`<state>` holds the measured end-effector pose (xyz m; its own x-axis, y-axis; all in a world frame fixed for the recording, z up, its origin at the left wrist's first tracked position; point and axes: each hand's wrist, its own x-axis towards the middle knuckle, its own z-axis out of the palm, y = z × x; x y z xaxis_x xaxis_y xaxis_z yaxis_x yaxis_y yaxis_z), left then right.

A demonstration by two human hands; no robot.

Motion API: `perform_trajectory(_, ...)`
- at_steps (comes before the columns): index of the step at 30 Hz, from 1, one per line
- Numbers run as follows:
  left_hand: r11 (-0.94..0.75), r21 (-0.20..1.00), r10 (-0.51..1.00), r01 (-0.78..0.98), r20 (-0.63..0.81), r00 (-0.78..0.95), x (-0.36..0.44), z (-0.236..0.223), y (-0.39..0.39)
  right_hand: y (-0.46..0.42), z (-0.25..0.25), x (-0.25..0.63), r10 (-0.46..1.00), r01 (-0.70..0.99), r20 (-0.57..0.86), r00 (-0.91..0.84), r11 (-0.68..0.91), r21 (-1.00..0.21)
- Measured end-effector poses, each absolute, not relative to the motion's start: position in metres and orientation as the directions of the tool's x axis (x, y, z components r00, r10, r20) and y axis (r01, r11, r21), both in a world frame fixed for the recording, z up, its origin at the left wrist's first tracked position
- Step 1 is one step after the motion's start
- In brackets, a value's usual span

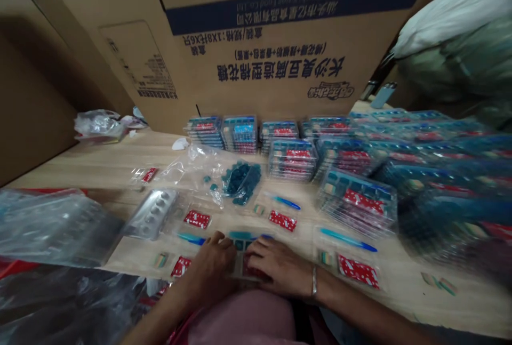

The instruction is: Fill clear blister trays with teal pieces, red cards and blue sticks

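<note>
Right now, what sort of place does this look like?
Probably a packing workshop: a large brown cardboard carton printed with Chinese text stands behind a light wooden table stacked with clear plastic blister packs, and a clear bag of teal pieces.

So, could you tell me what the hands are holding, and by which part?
The left hand and right hand hold a small clear plastic pack between them, by its two side edges.
</note>
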<state>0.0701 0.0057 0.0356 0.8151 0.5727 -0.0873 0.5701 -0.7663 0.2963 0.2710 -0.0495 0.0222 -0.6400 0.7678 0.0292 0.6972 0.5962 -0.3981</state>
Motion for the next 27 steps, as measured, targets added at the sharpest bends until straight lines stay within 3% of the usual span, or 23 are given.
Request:
perform_trajectory(4,-0.73,0.239,0.634,0.64,-0.112,0.765,0.073,0.029,-0.004,-0.05,0.021,0.263,0.783,0.733,0.027,-0.622,0.594,-0.33)
perform_trajectory(7,-0.766,0.256,0.588,0.59,-0.092,0.804,0.066,0.017,-0.007,-0.053,0.02,0.261,0.784,0.736,0.022,-0.62,0.592,-0.329)
perform_trajectory(11,-0.82,0.294,0.513,0.491,-0.001,0.858,0.052,-0.006,-0.013,-0.057,0.019,0.262,0.747,0.701,0.028,-0.664,0.635,-0.325)
perform_trajectory(18,-0.828,0.309,0.533,0.469,0.169,0.829,0.041,-0.033,-0.021,-0.068,0.005,0.252,0.747,0.725,0.103,-0.657,0.664,-0.183)
perform_trajectory(24,-0.807,0.388,0.517,0.445,0.103,0.849,0.055,-0.007,-0.021,-0.072,0.011,0.253,0.719,0.708,0.172,-0.673,0.694,-0.13)
perform_trajectory(27,-0.78,0.439,0.517,0.445,0.054,0.854,0.062,0.022,-0.022,-0.073,0.004,0.249,0.705,0.733,0.276,-0.653,0.681,-0.005)
